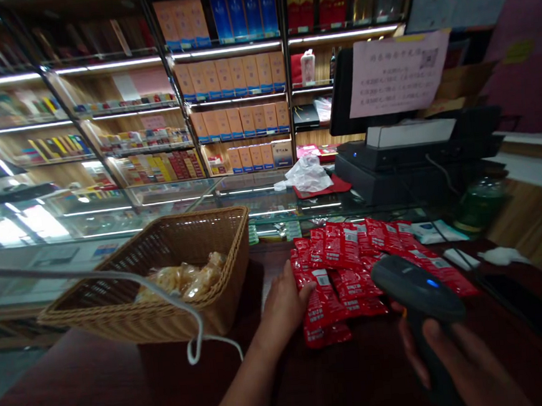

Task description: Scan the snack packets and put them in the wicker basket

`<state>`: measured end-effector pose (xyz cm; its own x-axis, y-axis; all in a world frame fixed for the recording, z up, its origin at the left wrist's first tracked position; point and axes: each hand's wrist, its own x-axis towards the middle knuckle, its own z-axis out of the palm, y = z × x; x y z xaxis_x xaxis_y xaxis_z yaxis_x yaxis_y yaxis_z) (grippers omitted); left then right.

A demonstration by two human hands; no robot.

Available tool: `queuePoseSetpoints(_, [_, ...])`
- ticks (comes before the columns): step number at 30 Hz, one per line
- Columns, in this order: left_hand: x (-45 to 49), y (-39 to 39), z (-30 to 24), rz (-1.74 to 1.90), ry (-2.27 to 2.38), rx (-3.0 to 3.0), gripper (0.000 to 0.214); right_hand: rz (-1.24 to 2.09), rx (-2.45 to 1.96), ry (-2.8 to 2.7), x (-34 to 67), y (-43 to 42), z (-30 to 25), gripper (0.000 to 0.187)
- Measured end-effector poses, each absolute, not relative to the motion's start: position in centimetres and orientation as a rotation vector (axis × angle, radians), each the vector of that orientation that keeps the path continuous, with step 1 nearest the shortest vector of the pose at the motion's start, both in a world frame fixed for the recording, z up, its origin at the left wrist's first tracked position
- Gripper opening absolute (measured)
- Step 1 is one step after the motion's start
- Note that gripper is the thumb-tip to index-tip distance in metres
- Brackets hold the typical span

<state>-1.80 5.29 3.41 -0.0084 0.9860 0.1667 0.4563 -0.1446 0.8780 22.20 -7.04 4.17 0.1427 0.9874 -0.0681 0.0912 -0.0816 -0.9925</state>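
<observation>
My right hand (445,352) is wrapped around the handle of a dark barcode scanner (416,288), with a blue light showing on its top. The scanner's head points left toward a heap of shiny red packets (342,244) on the dark counter. At the left edge of the heap, my left hand (283,299) grips a red packet (323,296), thumb on its upper face; the other fingertips are partly hidden. A white barcode patch faces up on this packet.
A wicker basket (237,249) with clear-bagged food (192,278) stands left, a pale cable (165,292) crossing before it. Behind are a glass display counter (181,200), crumpled white plastic (309,174) and a monitor (341,91). A green jar (480,205) stands right.
</observation>
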Motion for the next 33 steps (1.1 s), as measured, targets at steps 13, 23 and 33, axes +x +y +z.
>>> queuePoseSetpoints(13, [-1.4, 0.9, 2.6, 1.351, 0.977, 0.872, 0.062, 1.099, -1.378, -1.035, 18.7, -4.5, 1.9, 0.054])
queuePoseSetpoints(23, [-0.8, -2.6, 5.1, 1.294, 0.776, 0.595, 0.039, 1.092, -1.471, -0.991, 16.5, -5.5, 2.6, 0.042])
queuePoseSetpoints(33, [-1.1, -4.5, 3.4, 0.981, 0.788, 0.778, 0.039, 1.069, -1.413, -0.872, 16.0, -6.1, 3.3, 0.046])
